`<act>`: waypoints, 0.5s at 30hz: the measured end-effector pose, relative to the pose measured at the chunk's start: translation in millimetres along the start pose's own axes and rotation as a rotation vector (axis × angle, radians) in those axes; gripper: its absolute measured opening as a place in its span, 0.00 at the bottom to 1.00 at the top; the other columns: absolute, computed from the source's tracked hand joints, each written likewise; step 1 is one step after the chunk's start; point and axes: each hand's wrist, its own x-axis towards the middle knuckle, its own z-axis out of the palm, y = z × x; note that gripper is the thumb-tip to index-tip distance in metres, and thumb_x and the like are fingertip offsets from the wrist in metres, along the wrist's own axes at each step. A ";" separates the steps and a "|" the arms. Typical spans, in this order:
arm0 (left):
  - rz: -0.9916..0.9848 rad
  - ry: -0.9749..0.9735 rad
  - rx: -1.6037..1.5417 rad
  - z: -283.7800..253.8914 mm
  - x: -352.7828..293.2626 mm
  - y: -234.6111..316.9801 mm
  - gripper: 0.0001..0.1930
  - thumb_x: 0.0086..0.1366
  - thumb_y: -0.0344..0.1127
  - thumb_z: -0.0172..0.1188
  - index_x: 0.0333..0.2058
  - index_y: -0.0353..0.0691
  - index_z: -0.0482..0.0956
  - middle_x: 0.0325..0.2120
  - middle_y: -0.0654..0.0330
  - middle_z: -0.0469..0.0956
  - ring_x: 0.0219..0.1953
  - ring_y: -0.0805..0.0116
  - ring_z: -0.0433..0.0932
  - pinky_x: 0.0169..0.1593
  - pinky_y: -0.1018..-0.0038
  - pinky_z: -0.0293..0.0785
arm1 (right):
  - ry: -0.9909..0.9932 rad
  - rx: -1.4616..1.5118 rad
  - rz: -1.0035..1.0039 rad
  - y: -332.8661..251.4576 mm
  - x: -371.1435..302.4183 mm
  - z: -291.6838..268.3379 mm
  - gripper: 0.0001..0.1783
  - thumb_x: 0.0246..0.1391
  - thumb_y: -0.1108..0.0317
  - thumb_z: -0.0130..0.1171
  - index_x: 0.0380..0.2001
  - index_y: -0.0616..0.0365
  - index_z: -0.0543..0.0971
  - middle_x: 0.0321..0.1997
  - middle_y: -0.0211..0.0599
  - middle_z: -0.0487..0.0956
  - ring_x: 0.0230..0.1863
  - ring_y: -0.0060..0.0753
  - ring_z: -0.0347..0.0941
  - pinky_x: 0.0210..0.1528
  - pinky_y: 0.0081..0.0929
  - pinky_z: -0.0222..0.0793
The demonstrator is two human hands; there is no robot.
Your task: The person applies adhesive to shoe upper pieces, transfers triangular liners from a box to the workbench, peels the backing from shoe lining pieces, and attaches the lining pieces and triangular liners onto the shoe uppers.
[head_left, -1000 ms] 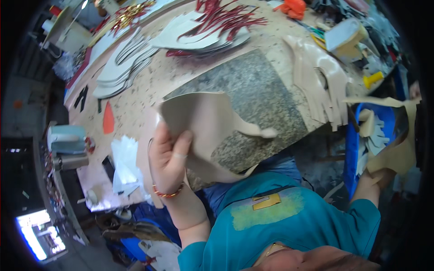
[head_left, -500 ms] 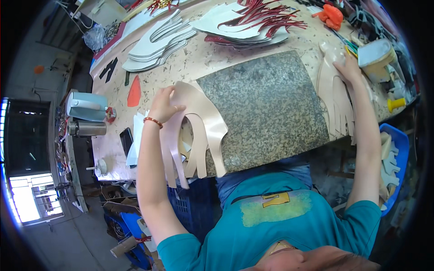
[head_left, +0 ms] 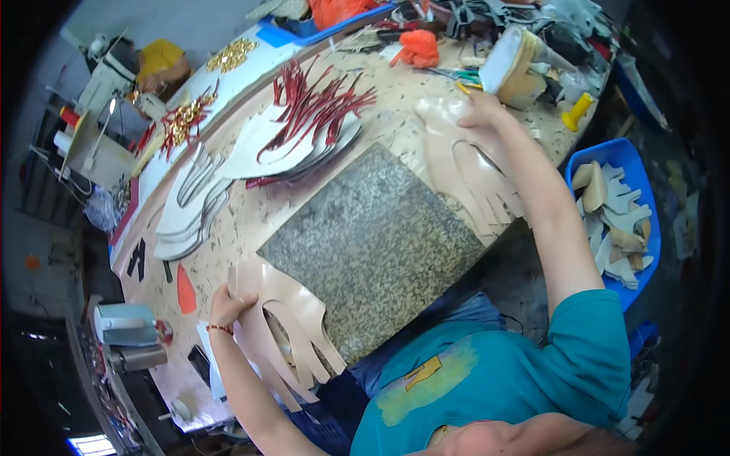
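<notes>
A glossy beige leather piece (head_left: 293, 292) with several long strap-like strips lies at the left edge of the speckled grey board (head_left: 372, 247), its strips hanging past the table's front edge. My left hand (head_left: 230, 305) grips its outer edge, thumb on top; the fingertips are partly hidden. Beyond the board's right edge lie more beige leather pieces (head_left: 450, 152) of like shape, seemingly layered. My right hand (head_left: 485, 110) is closed on their far right edge, thumb and forefinger apart across the leather. No part of either hand touches the board.
Stacked white cut pieces (head_left: 190, 216) and a pile with dark red strips (head_left: 319, 121) lie behind the board. A whitish tub (head_left: 517, 68), a yellow spool (head_left: 578, 112) and a blue bin of offcuts (head_left: 654, 228) are at right. A kettle (head_left: 125, 323) stands left; a person (head_left: 163, 64) sits far back.
The view has turned, so the board and table appear tilted. The left leather piece now lies flatter, with my left hand farther out on its edge. My right hand stays at the right-hand pieces.
</notes>
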 end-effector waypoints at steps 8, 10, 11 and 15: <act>0.176 0.131 0.056 10.8 -41.2 42.0 0.15 0.50 0.26 0.66 0.39 0.33 0.78 0.31 0.59 0.81 0.30 0.72 0.79 0.35 0.74 0.76 | -0.143 0.040 0.001 13.4 -11.0 -20.6 0.42 0.33 0.47 0.72 0.51 0.60 0.74 0.52 0.48 0.76 0.55 0.45 0.72 0.56 0.40 0.67; 0.228 0.095 0.038 11.6 -86.1 92.2 0.14 0.51 0.26 0.65 0.38 0.32 0.78 0.30 0.59 0.81 0.31 0.73 0.79 0.36 0.74 0.76 | -0.140 0.112 -0.118 15.4 -10.8 -21.9 0.38 0.33 0.48 0.71 0.48 0.59 0.77 0.50 0.46 0.77 0.54 0.45 0.73 0.55 0.40 0.67; 0.310 0.057 0.029 10.6 -107.0 111.0 0.14 0.50 0.24 0.64 0.38 0.32 0.78 0.31 0.58 0.81 0.32 0.72 0.79 0.37 0.74 0.76 | -0.045 0.025 -0.140 7.2 -19.8 -38.8 0.33 0.35 0.52 0.70 0.45 0.59 0.77 0.49 0.47 0.77 0.52 0.45 0.74 0.53 0.40 0.68; 0.585 -0.160 -0.115 14.5 -153.2 187.1 0.14 0.48 0.21 0.66 0.37 0.30 0.79 0.32 0.56 0.81 0.34 0.68 0.80 0.40 0.72 0.76 | 0.353 -0.052 -0.107 35.3 -14.9 -68.8 0.25 0.39 0.61 0.69 0.40 0.59 0.75 0.45 0.46 0.78 0.47 0.48 0.76 0.48 0.41 0.70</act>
